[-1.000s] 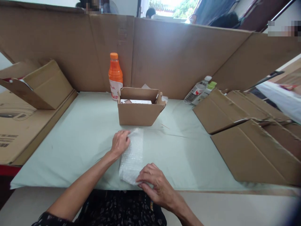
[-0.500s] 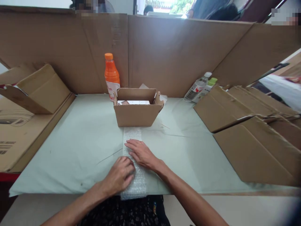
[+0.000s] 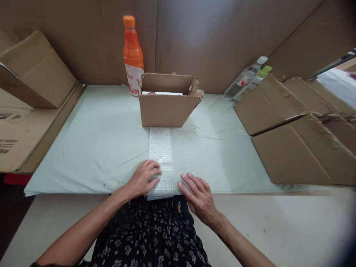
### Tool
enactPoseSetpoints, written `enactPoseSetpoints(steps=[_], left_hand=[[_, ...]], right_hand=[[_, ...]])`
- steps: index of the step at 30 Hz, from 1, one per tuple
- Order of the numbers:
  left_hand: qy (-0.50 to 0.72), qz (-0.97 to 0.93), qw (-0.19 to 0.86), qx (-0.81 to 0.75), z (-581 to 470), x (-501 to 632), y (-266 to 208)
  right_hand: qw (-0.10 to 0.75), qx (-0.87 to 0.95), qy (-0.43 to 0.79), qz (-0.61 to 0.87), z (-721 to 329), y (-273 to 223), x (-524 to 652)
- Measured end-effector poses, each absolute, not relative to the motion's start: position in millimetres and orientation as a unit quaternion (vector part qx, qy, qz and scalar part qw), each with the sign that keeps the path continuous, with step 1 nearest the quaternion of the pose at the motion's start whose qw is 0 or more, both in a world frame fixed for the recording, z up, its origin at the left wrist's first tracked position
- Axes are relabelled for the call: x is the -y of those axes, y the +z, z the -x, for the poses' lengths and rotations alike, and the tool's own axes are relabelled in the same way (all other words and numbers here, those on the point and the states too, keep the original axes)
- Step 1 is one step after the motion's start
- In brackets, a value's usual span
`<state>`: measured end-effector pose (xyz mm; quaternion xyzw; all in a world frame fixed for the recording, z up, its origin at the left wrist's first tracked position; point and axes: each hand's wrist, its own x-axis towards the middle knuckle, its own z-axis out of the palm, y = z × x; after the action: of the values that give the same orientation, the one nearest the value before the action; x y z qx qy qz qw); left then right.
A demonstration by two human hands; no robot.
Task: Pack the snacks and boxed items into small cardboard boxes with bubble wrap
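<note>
A strip of bubble wrap (image 3: pixel 161 152) lies lengthwise on the cloth-covered table, its near end just past the front edge and its far end meeting an open cardboard box (image 3: pixel 164 111). My left hand (image 3: pixel 144 176) rests on the left side of the strip, fingers loosely curved and apart, gripping nothing. To the right of the strip, at the table's edge, is my right hand (image 3: pixel 198 194), its fingers stretched out and empty. Something white (image 3: pixel 167 93) shows inside the box; most of it is hidden by the front wall.
Behind the box stands an orange bottle (image 3: pixel 132 55). A clear bottle (image 3: pixel 246 76) and a green-capped bottle (image 3: pixel 257 81) lean at the back right. Cardboard boxes (image 3: pixel 297 152) flank the right side, and a flat carton (image 3: pixel 30 137) the left. A tall cardboard panel (image 3: pixel 211 44) closes the back.
My right hand has come off the bubble wrap and moved right, toward the table's edge. My left hand stays at the strip's left side, fingers less curled. The view has tilted down.
</note>
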<state>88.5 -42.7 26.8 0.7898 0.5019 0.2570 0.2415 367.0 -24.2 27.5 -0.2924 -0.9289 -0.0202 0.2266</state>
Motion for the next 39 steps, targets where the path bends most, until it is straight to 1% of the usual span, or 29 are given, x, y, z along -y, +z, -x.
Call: enactPoseSetpoints(steps=[3,8,12,15,17,19,21,23,25,27,29,30,32,35,39], left_hand=[[0.259,-0.791,0.242,-0.498,-86.4,42.3,26.4],[0.263,-0.796,0.241,-0.488,-84.5,45.1,24.7],[0.274,-0.788,0.249,-0.492,-84.0,46.8,20.7],[0.276,-0.784,0.259,-0.491,-82.6,47.7,20.3],[0.277,-0.785,0.269,-0.485,-80.9,47.5,22.2],[0.281,-0.783,0.280,-0.480,-79.0,46.1,24.4],[0.292,-0.775,0.294,-0.478,-77.3,44.0,24.9],[0.311,-0.756,0.306,-0.487,-75.7,42.5,23.3],[0.341,-0.720,0.307,-0.520,-74.3,43.8,20.5],[0.377,-0.669,0.293,-0.569,-73.2,49.5,18.7],[0.411,-0.619,0.263,-0.616,-73.7,59.2,19.6],[0.422,-0.608,0.241,-0.628,-74.8,64.9,21.2],[0.422,-0.626,0.193,-0.626,-79.0,75.6,25.9],[0.374,-0.706,0.128,-0.588,-88.1,83.5,32.9],[0.305,-0.768,0.091,-0.556,-97.4,77.7,35.2]], right_hand=[[0.229,0.930,-0.044,0.283,-367.4,23.4,52.2],[0.167,0.958,-0.028,0.232,-367.9,15.6,56.4],[0.194,0.940,-0.067,0.273,-365.3,-0.3,60.0],[0.227,0.940,-0.058,0.248,-344.7,-4.4,59.1],[0.259,0.944,-0.023,0.203,-329.4,1.7,58.7],[0.291,0.937,0.039,0.190,-317.7,12.7,57.9],[0.314,0.913,0.112,0.237,-308.7,23.6,52.7],[0.329,0.873,0.168,0.317,-300.0,30.2,39.5],[0.320,0.848,0.193,0.377,-290.5,30.7,19.7],[0.281,0.847,0.184,0.411,-282.6,26.8,-0.9],[0.241,0.855,0.142,0.437,-280.1,22.0,-15.1],[0.232,0.855,0.115,0.449,-281.7,20.5,-18.6],[0.246,0.850,0.074,0.459,-290.8,20.4,-18.6],[0.277,0.870,0.089,0.399,-310.0,26.7,-9.0],[0.230,0.919,0.131,0.291,-318.3,32.9,0.7]])
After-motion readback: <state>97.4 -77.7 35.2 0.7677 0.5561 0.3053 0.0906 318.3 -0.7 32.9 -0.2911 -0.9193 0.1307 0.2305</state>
